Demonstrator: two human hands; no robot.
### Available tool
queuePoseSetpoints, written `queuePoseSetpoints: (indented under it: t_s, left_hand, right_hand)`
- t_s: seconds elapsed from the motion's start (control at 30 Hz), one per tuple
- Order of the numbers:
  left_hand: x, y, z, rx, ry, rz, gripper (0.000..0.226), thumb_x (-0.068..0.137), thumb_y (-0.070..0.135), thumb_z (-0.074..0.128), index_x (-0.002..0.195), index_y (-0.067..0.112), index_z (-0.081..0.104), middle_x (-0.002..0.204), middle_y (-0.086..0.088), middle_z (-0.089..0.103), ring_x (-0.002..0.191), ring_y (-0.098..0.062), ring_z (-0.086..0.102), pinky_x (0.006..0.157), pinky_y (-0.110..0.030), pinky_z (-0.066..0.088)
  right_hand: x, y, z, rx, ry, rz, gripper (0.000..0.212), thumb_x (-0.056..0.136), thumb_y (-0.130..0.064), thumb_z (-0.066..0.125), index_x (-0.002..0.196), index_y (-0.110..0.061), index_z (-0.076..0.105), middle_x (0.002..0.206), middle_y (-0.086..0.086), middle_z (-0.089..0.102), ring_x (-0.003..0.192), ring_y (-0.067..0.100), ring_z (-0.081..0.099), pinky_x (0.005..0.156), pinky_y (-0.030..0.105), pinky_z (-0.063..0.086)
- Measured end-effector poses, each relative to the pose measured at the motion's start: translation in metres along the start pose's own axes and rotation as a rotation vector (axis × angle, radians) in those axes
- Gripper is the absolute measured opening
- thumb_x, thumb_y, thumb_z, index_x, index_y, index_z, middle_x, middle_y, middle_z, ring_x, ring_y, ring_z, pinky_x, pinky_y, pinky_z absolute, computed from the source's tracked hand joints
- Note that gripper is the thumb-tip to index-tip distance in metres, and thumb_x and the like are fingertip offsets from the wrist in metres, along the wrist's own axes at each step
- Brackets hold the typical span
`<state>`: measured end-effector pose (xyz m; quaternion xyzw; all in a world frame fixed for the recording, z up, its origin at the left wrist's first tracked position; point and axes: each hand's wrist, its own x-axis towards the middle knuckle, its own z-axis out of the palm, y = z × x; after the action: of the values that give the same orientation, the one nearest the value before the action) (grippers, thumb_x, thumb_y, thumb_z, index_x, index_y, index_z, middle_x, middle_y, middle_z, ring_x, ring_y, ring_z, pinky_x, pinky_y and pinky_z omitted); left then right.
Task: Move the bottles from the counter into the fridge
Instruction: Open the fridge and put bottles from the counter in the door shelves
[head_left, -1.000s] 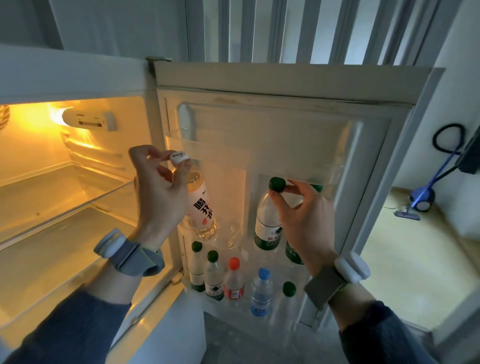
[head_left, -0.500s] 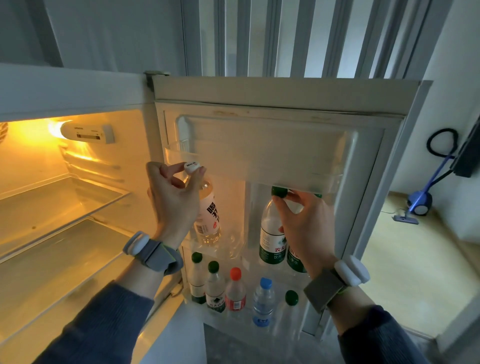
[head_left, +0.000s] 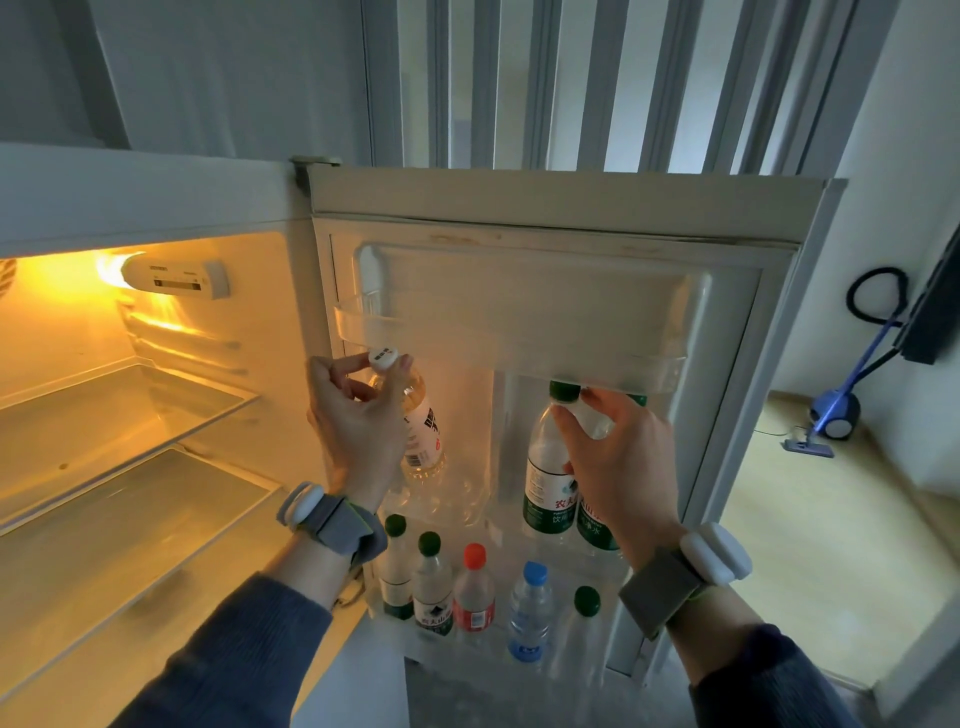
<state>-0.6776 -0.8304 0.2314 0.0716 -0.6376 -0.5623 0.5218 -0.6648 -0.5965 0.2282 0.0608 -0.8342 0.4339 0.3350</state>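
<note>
The fridge stands open with its door (head_left: 727, 249) swung to the right. My left hand (head_left: 358, 426) grips the neck of a white-capped bottle of pale yellow drink (head_left: 421, 415) in the door's middle rack, left side. At the right side of that rack my right hand (head_left: 618, 457) holds the neck of a green-capped water bottle (head_left: 543, 467). A second green-labelled bottle (head_left: 592, 525) stands just behind it, mostly hidden by my hand.
The bottom door rack holds several small bottles with green (head_left: 430, 587), red (head_left: 474, 592) and blue (head_left: 531, 608) caps. A clear upper door shelf (head_left: 519, 332) hangs just above both held bottles. Lit glass shelves (head_left: 130, 499) are at left. A blue floor cleaner (head_left: 831, 415) stands at right.
Both hands have lowered their bottles into the middle door rack, and the caps now sit just under the upper shelf. The view has tilted slightly upward.
</note>
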Motion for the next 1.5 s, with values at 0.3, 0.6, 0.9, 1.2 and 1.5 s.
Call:
queuePoseSetpoints:
  t_s: [0.3, 0.6, 0.9, 1.2, 1.5]
  left_hand:
    - [-0.011, -0.013, 0.008, 0.023, -0.034, -0.057, 0.039, 0.078, 0.036, 0.088, 0.084, 0.024, 0.051, 0.074, 0.004, 0.051, 0.06, -0.011, 0.047, 0.059, -0.035, 0.047]
    - [-0.008, 0.003, 0.027, 0.044, -0.095, -0.185, 0.039, 0.074, 0.038, 0.088, 0.075, 0.016, 0.056, 0.082, -0.005, 0.068, 0.066, -0.025, 0.056, 0.055, -0.021, 0.043]
    - [0.002, -0.004, 0.031, 0.11, -0.225, -0.267, 0.059, 0.073, 0.045, 0.088, 0.113, 0.029, 0.048, 0.105, 0.014, 0.062, 0.094, -0.001, 0.059, 0.082, -0.031, 0.049]
    - [-0.009, -0.04, 0.029, 0.293, -0.506, -0.265, 0.068, 0.073, 0.038, 0.088, 0.129, 0.03, 0.05, 0.107, 0.016, 0.06, 0.104, -0.015, 0.061, 0.079, -0.03, 0.048]
    - [-0.023, -0.027, 0.045, 0.257, -0.56, -0.232, 0.067, 0.072, 0.045, 0.087, 0.13, 0.032, 0.057, 0.113, 0.014, 0.066, 0.1, -0.007, 0.064, 0.066, -0.016, 0.046]
  right_hand:
    - [0.001, 0.002, 0.0, -0.008, -0.003, -0.02, 0.038, 0.092, -0.048, 0.068, 0.123, -0.028, 0.071, 0.111, -0.01, 0.076, 0.077, 0.016, 0.074, 0.076, 0.042, 0.063]
    - [0.005, 0.006, 0.004, -0.004, -0.014, -0.005, 0.04, 0.09, -0.054, 0.067, 0.121, -0.029, 0.072, 0.11, -0.013, 0.075, 0.08, 0.015, 0.074, 0.076, 0.042, 0.063]
    - [0.005, 0.005, 0.003, -0.003, -0.004, -0.028, 0.037, 0.089, -0.053, 0.067, 0.118, -0.03, 0.072, 0.111, -0.013, 0.075, 0.083, 0.015, 0.074, 0.08, 0.044, 0.062]
    - [0.009, 0.008, 0.004, -0.02, -0.013, -0.039, 0.036, 0.09, -0.054, 0.068, 0.117, -0.03, 0.072, 0.105, -0.012, 0.076, 0.08, 0.013, 0.074, 0.076, 0.041, 0.062]
    - [0.008, 0.011, 0.003, 0.0, -0.026, -0.042, 0.032, 0.091, -0.052, 0.068, 0.116, -0.033, 0.071, 0.102, -0.012, 0.077, 0.08, 0.013, 0.074, 0.076, 0.042, 0.062]
